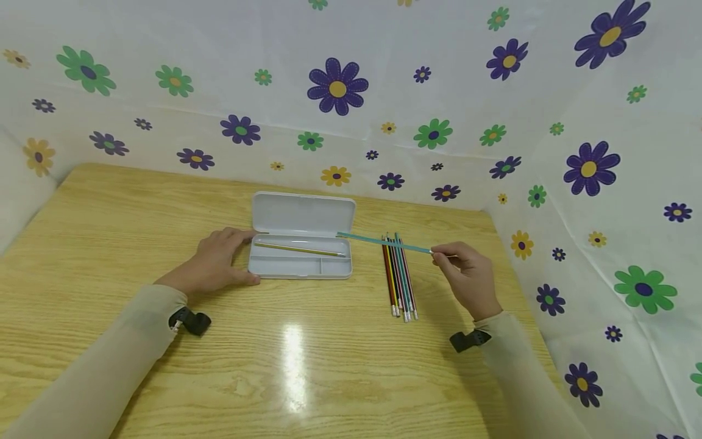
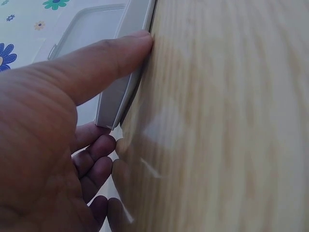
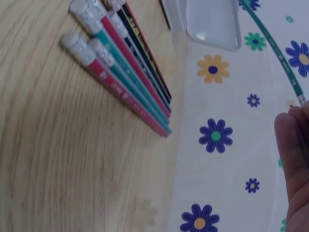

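Observation:
An open white pencil case (image 1: 298, 268) lies on the table, its lid (image 1: 304, 213) tipped back toward the cloth. In its long compartment rests one yellowish pencil (image 1: 298, 249). My left hand (image 1: 216, 262) holds the case's left end, thumb (image 2: 116, 55) along the front edge and fingertips (image 2: 104, 145) round the end. My right hand (image 1: 466, 274) pinches a green pencil (image 1: 384, 241) by its eraser end. That pencil points left, crossing above the loose pencils in the head view, with its far tip by the case's hinge side.
Several pencils (image 1: 404, 283) lie bunched on the wooden table (image 1: 219, 366) between the case and my right hand, erasers toward me. White flowered cloth (image 1: 274, 97) hangs behind the table and along its right side. A smaller compartment (image 1: 336, 267) sits at the case's front right.

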{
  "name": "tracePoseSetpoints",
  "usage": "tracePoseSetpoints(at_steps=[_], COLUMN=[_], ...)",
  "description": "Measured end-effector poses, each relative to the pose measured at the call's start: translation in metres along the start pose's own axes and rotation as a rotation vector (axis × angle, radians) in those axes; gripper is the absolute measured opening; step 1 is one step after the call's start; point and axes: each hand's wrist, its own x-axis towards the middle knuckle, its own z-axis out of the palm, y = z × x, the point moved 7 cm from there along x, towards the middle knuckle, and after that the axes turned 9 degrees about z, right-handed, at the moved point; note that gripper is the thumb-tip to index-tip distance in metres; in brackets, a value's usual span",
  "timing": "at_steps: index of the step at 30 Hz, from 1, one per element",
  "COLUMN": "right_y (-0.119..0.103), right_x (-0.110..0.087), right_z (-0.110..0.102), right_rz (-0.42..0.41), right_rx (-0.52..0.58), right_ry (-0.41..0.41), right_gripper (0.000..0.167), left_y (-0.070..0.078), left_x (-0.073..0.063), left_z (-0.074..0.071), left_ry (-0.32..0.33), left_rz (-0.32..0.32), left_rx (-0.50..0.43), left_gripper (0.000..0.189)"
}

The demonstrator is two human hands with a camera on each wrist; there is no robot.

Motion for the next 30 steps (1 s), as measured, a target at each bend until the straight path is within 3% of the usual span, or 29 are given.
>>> tracePoseSetpoints(at_steps=[18, 30], right_y=[-0.033, -0.043], right_x=[0.016, 0.019], right_z=[0.058, 0.099], right_rz=[-0.102, -0.099], right_rx=[-0.074, -0.124], right_ry=[-0.072, -0.173], right_gripper=[0.014, 0.011], left_y=[-0.001, -0.004], left_x=[-0.001, 0.000], left_z=[0.001, 0.002], left_ry=[0.001, -0.002], left_rz=[-0.004, -0.010], left_rx=[0.000, -0.005], left_gripper=[0.102, 0.104])
